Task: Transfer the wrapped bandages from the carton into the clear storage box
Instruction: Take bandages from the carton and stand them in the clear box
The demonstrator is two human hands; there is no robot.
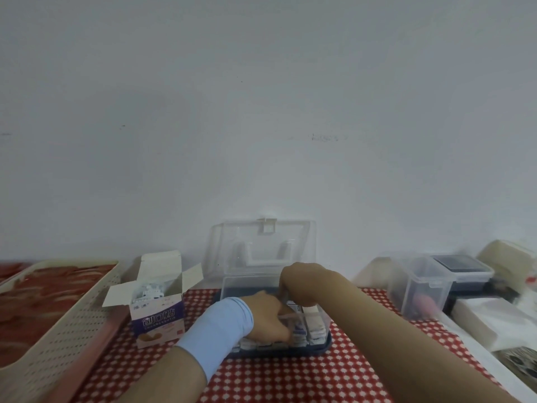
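The clear storage box (247,286) with a dark blue base sits mid-table, its lid (261,245) tipped up against the wall. Rows of wrapped bandages (315,324) fill its right side. My left hand (270,317), with a light blue wrist band behind it, reaches into the box and presses on the bandages. My right hand (302,283) bends down from above into the box, fingers among the bandages; what it grips is hidden. The purple and white carton (158,318) stands open to the left, with several wrapped bandages (148,290) sticking out of its top.
A cream perforated tray (58,324) lies at the left. At the right stand a clear lidded container (421,289), a dark-lidded box (462,269) and white packets (494,318). A red and white patterned cloth (290,376) covers the table; a wall rises close behind.
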